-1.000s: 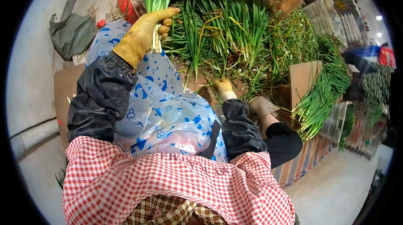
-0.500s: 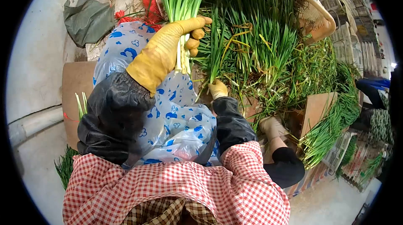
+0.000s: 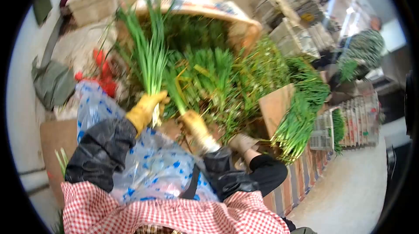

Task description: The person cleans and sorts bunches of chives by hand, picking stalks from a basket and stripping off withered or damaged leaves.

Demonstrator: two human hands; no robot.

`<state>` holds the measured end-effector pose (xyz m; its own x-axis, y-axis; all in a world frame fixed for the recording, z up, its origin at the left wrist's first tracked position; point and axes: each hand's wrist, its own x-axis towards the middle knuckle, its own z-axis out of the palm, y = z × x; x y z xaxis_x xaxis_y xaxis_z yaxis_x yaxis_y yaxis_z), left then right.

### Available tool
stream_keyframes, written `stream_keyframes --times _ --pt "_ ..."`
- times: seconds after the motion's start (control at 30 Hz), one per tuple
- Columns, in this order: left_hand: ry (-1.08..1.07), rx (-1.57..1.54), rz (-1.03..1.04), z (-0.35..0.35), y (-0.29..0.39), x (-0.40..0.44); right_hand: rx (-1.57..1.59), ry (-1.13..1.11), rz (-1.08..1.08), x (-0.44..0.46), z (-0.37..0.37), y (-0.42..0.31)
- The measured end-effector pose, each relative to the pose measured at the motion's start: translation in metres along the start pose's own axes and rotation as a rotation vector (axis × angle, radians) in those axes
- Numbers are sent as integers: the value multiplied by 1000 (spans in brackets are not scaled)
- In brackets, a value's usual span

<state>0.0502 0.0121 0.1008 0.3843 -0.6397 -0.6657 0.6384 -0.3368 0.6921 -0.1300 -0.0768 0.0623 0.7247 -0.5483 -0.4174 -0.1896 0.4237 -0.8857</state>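
Lower than half a second ago, our left hand (image 3: 146, 111) has come down almost level with our right hand (image 3: 195, 125). Our gloved left fist holds a bunch of long greens (image 3: 150, 55) upright, pale ends just below it, near our plastic apron (image 3: 159, 164). Our right hand meets the base of a thinner clump (image 3: 175, 94); through blur we cannot tell its grip. Beyond lies a pile of greens (image 3: 214, 70), before a tipped basket (image 3: 198, 3).

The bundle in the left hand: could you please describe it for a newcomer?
Find the blue-printed plastic, then the yellow-gloved left hand by its far edge. The bundle fans upward; pale ends poking below the hand distinguish it from neighbouring greens.
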Motion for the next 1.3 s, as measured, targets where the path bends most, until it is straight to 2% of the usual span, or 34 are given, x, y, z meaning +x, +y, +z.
stream_keyframes --times 0.07,0.1,0.2,0.23,0.3,0.37,0.43,0.47,0.5,0.57,0.67,0.73,0.8,0.83,0.87,0.9,0.93,0.97,1.0,1.03,1.07,1.1,1.23,1.3 --pt "97 -8 -8 11 -5 3 -109 5 15 -13 19 -12" --pt "71 -32 -9 9 -7 11 -214 -18 6 -21 28 -19" --pt "-34 4 -78 2 0 8 -219 -154 -4 -35 44 -35" --pt "-24 17 -103 -1 -1 11 -220 -150 -9 -38 45 -38" --pt "-70 -20 -143 -9 -5 22 8 -52 108 -48 47 -53" --pt "-81 -36 -136 -5 3 10 -147 25 -48 -16 15 -22" --pt "-119 -58 -86 -1 5 4 -105 -122 -14 -22 23 -36" --pt "-150 -53 -92 -1 6 3 -81 -194 141 -34 33 -46" --pt "-175 -50 -100 -2 8 0 -79 -308 170 -30 37 -34" --pt "-183 -108 -137 -2 12 -2 -46 -352 137 -27 45 -16" --pt "-55 -67 -22 -1 20 -11 -78 -203 81 -35 49 -27" --pt "-58 -66 28 -7 23 -11 -186 -95 96 -24 22 -14" --pt "-53 -71 111 -4 17 5 -363 3 34 8 -30 27" --pt "-41 -76 135 -7 5 16 -539 134 -93 14 -46 41" --pt "-50 -79 239 -4 2 15 -681 88 -179 23 -63 53" --pt "-57 -78 318 -5 1 13 -752 -34 -327 8 -53 29" --pt "-88 -76 353 -12 1 19 -615 -60 -55 -16 -20 -11" --pt "25 -138 217 -7 13 16 -412 -151 44 -25 -7 -16" --pt "-13 -120 250 -12 19 16 -448 -241 35 -37 3 -32" --pt "36 -134 139 -8 29 6 -262 -273 87 -53 25 -52" --pt "48 -126 80 -9 32 11 -292 -268 91 -55 29 -58" --pt "48 -120 51 -9 32 11 -325 -260 95 -56 30 -61" --pt "1 -110 2 -11 32 5 -121 -173 76 -53 34 -63" --pt "-160 -97 -5 -14 23 4 -162 -79 39 -51 41 -70"
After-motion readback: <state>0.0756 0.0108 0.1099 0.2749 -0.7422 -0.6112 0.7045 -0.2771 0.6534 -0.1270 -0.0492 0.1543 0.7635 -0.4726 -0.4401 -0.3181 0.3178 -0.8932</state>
